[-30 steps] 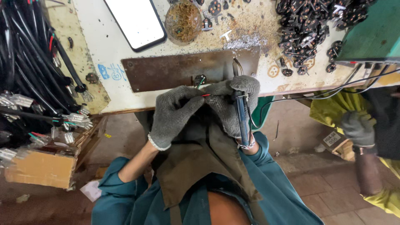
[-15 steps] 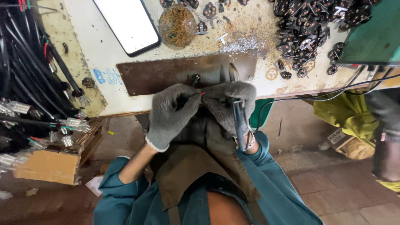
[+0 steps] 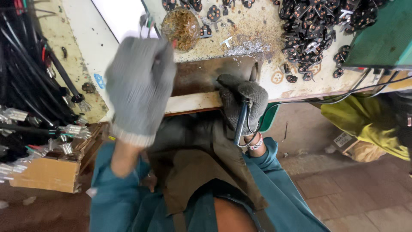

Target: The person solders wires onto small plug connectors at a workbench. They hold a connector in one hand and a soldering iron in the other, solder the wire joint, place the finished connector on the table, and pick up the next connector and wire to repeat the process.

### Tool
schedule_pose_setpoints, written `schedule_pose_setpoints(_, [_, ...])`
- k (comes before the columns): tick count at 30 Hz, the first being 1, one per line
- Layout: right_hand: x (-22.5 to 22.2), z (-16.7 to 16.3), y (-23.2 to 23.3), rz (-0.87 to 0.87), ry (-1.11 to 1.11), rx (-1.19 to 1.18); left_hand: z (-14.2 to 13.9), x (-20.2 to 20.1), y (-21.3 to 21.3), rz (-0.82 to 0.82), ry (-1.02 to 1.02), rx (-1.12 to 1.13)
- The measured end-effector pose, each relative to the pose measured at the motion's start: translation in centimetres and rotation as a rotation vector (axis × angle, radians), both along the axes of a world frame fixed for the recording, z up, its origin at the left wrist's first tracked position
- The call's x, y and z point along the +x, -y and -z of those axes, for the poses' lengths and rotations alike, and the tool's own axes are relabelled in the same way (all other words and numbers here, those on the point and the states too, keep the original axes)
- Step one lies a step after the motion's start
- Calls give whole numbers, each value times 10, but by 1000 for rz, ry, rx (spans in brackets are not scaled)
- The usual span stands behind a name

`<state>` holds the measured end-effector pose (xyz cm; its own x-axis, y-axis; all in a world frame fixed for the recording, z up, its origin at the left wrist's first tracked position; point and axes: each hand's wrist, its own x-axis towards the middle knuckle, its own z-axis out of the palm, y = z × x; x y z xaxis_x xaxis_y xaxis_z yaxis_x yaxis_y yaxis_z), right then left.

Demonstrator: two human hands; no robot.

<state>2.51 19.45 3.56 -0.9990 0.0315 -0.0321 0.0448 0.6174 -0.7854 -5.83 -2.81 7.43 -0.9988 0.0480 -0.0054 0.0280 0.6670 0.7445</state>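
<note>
Left hand (image 3: 139, 86), grey knit glove, is raised off the bench and close to the camera, fingers curled into a loose fist; a few thin wire ends (image 3: 146, 23) with a bit of red and green stick out above its knuckles, so it looks pinched on them, but the actual grip is hidden behind the glove. Right hand (image 3: 241, 105), same glove type, sits low at the bench's near edge, fingers wrapped tight around a slim dark-handled tool (image 3: 241, 122); the handle hangs down past the palm toward the wrist, the tip points up onto the rusty metal plate (image 3: 201, 75) just beyond the knuckles. A thin cord loops from the tool's lower end around the wrist side. Beyond the left hand's fingers: a round dish of small brown parts (image 3: 182, 22), touching distance from the glove in the frame. Beyond and right of the right hand: metal filings (image 3: 246, 46) on the worktop, then a heap of small black plug inserts (image 3: 317, 25), well apart from either hand. Left of the left hand: bundles of black cables (image 3: 30, 77) with stripped ends, and a cardboard box (image 3: 45, 174) below them. Green housing (image 3: 386, 34) far right. Apron and teal sleeves below both hands.
</note>
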Motion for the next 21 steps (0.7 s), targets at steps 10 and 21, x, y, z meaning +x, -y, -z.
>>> schedule_pose_setpoints(10, [3, 17, -11, -322, -239, 116, 44, 66, -8, 370, 500, 479])
schedule_pose_setpoints(21, [1, 16, -1, -188, -276, -7, 30, 54, -15, 242, 110, 272])
